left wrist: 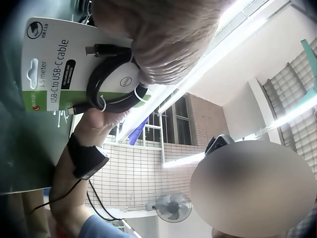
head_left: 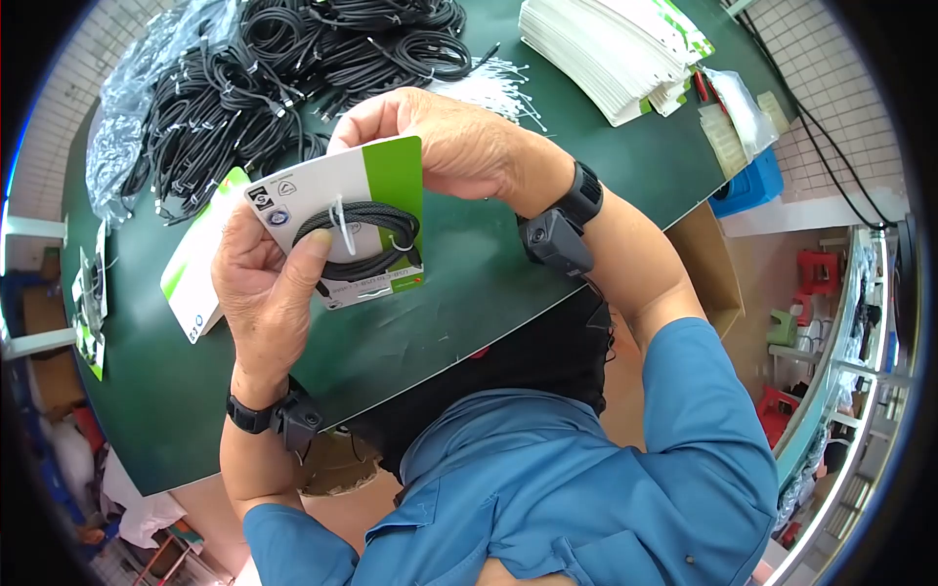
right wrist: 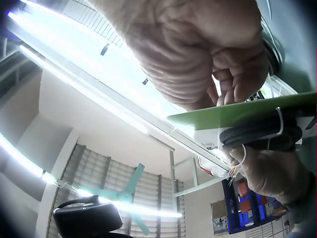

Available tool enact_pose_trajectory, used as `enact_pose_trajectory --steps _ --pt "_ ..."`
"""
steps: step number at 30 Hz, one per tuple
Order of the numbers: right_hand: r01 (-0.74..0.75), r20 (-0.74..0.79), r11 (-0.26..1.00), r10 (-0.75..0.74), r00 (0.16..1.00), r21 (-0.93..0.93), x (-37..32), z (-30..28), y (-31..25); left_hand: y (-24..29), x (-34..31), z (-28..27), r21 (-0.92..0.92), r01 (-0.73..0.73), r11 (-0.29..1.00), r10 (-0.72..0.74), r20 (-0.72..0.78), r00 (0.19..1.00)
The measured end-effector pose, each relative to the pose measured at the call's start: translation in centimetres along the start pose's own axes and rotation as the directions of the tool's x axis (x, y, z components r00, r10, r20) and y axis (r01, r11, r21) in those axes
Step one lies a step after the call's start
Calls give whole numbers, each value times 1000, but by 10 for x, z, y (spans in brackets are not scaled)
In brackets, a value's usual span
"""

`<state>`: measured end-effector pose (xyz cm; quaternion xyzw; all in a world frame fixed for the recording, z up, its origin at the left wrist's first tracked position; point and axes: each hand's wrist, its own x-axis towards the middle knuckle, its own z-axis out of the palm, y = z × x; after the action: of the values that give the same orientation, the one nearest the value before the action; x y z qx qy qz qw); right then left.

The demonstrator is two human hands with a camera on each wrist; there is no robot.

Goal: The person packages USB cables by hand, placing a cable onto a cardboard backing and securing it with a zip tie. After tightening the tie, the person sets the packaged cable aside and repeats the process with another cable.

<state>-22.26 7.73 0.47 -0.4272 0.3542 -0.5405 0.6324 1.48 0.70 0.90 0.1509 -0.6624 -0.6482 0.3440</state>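
Note:
My left hand (head_left: 264, 303) grips a white-and-green printed card (head_left: 327, 190), its thumb pressed over a coiled black USB-C cable (head_left: 381, 266) on the front. A white cable tie (head_left: 342, 227) shows across the coil. In the left wrist view the cable (left wrist: 93, 84) lies against the card (left wrist: 42, 74) with its connectors sticking out. Behind the card's upper edge is my right hand (head_left: 454, 146). Its fingers bend toward the card's back in the right wrist view, where the card (right wrist: 233, 113) stands edge-on; I cannot tell what its fingertips hold.
Tangled black cables (head_left: 254, 88) heap at the back of the green table (head_left: 469, 293), with loose white cable ties (head_left: 503, 88) beside them. A stack of cards (head_left: 606, 54) stands back right. More cards (head_left: 195, 269) lie left of my left hand. Clear plastic (head_left: 132, 122) covers the back left corner.

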Motion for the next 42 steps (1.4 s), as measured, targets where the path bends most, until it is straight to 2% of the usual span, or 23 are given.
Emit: enact_pose_trajectory --steps 8,12,15,20,23,25,26,29,31,34,39,42 --pt "59 58 998 -61 996 23 5 -1 4 -6 0 -3 24 -13 1000 13 -5 1000" --pt "110 -62 988 -117 991 -106 5 7 -3 -8 2 -5 5 -27 1000 27 -19 999" --pt "155 -124 927 -208 970 -341 3 11 -6 -9 3 -7 -20 -21 1000 21 -20 1000" --pt "112 -108 931 -158 982 -348 3 13 -11 -2 -3 -1 32 -8 999 8 7 1000" --pt "101 -129 976 -127 984 -192 2 17 -13 8 -2 5 44 -2 999 4 -47 999" --pt "112 -92 981 -127 988 -158 2 15 -11 8 -1 6 -13 68 998 -68 -4 998" --pt "99 -104 988 -111 988 -117 2 13 -10 10 0 5 0 52 999 -52 -26 998" --pt "63 -47 993 -67 997 -97 1 9 -10 10 1 5 -41 36 999 -34 60 998" --pt "30 -32 996 -33 999 -83 -1 9 -8 8 2 4 -49 36 998 -33 48 998" --pt "96 -124 987 -80 989 131 2 8 -9 7 7 2 -62 21 998 -19 31 999" --pt "40 -85 999 -37 996 37 1 6 -12 4 12 0 -136 55 989 -54 8 998" --pt "11 -136 1000 -8 991 24 2 6 -7 3 12 -3 -142 90 986 -87 27 996"
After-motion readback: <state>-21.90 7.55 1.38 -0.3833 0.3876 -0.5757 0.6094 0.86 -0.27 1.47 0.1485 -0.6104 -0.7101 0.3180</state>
